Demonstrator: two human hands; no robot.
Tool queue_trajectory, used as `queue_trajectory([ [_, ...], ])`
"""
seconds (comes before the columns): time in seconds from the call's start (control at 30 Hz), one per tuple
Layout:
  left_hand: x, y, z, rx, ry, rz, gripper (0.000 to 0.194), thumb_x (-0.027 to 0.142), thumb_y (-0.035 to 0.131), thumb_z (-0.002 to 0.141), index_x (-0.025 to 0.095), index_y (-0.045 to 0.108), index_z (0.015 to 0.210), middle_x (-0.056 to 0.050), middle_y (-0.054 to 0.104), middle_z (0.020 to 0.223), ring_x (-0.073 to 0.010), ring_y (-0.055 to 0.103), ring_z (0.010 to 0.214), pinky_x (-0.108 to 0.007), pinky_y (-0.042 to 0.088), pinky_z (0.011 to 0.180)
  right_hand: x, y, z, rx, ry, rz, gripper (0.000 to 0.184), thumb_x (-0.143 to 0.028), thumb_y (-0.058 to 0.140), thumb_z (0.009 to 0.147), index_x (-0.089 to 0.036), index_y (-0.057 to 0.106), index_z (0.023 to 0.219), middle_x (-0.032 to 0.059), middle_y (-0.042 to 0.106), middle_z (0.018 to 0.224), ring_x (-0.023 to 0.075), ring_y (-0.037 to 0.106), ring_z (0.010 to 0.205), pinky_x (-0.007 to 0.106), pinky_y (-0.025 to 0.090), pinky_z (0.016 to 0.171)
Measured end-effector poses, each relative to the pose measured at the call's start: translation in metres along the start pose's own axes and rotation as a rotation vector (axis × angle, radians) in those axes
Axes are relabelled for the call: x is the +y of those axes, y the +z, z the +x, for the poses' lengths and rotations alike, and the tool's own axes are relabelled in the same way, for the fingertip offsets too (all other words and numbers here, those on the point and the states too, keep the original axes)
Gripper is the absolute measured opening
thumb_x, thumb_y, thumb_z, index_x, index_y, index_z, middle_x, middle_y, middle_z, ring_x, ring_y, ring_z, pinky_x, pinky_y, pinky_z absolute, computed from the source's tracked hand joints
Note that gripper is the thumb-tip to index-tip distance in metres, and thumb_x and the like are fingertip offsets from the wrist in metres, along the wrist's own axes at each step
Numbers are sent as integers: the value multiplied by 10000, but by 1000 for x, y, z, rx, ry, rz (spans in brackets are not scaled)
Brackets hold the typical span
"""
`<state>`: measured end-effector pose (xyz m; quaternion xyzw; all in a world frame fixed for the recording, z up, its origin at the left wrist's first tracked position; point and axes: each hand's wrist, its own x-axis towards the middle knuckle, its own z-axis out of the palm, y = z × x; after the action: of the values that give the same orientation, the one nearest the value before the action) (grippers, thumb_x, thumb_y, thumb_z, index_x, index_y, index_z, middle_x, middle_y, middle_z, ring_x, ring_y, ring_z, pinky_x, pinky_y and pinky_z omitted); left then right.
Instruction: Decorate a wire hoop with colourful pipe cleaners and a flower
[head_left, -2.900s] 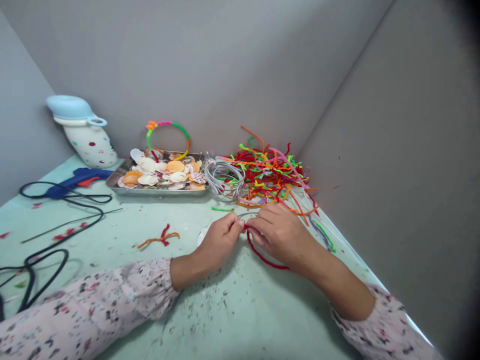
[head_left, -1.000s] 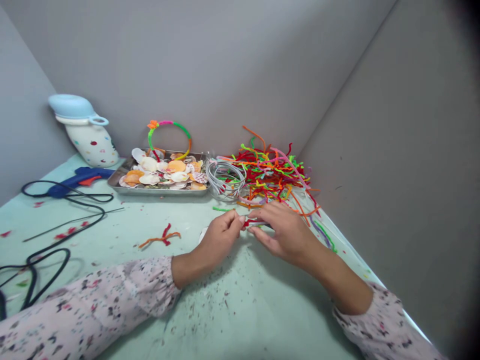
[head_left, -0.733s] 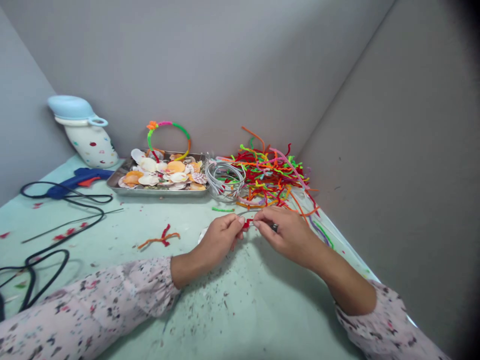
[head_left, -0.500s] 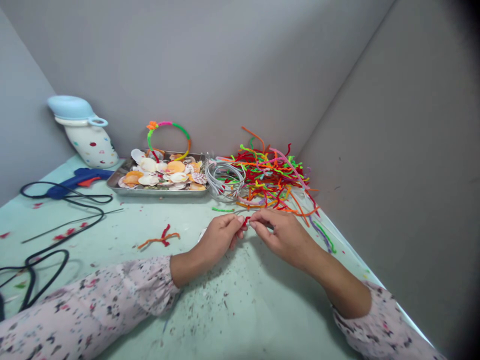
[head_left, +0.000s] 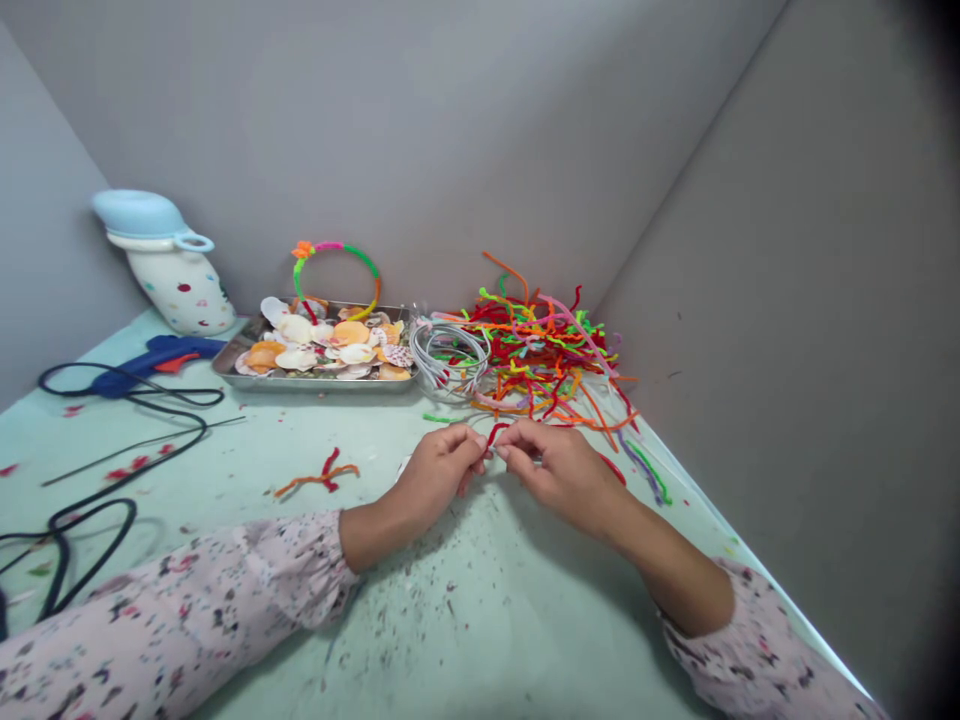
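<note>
A red pipe cleaner [head_left: 497, 430] runs between my two hands at the middle of the table. My left hand [head_left: 437, 468] is closed in a pinch around its left part. Fingertips of my right hand [head_left: 559, 468] are pinched on it just to the right, almost touching the left fingers. A red length that seems to be its tail shows beyond my right wrist. Thin grey wire curves just behind the fingers; whether a hand holds it too, I cannot tell. A small twisted orange and red pipe cleaner piece [head_left: 319, 480] lies left of my left hand.
Behind my hands are a tangled heap of coloured pipe cleaners [head_left: 540, 345], coiled grey wire rings [head_left: 448, 358] and a metal tray [head_left: 322, 385] of seashells. A pipe-cleaner-wrapped hoop [head_left: 377, 270] leans there. Further left are a blue glue gun [head_left: 142, 365], black cord [head_left: 204, 430] and bottle [head_left: 180, 285].
The fingers have shifted slightly, and the red pipe cleaner between them now arches upward. A red length has come into view beyond my right wrist.
</note>
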<state>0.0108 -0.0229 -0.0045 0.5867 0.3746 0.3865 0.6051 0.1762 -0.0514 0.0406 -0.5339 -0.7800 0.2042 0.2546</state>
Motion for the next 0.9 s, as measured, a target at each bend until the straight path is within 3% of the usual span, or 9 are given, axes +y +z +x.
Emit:
queue_trajectory([
  [0.63, 1, -1, -1, 0, 31, -26, 213, 341, 490, 833, 165, 520, 717, 35, 484, 607, -75, 375, 490, -216, 293, 481, 3, -8, 4, -66, -1, 13, 220, -260, 457, 883, -202, 663, 834, -9, 665, 760, 135, 584, 699, 240, 411, 646],
  [0.8, 1, -1, -1, -15, 7, -24, 239, 357, 489, 837, 163, 515, 700, 32, 474, 588, -72, 378, 483, -209, 273, 473, 6, -10, 6, -89, -3, 3, 261, -297, 455, 889, -206, 669, 1009, 52, 693, 1000, 195, 625, 902, 317, 464, 796],
  [0.9, 1, 0, -1, -15, 12, -27, 230, 348, 480, 843, 162, 514, 712, 24, 495, 615, -70, 375, 484, -208, 278, 476, 8, -9, 6, -44, 17, -5, 340, -322, 504, 858, -182, 619, 1146, 103, 622, 1200, 238, 564, 1108, 386, 434, 932],
])
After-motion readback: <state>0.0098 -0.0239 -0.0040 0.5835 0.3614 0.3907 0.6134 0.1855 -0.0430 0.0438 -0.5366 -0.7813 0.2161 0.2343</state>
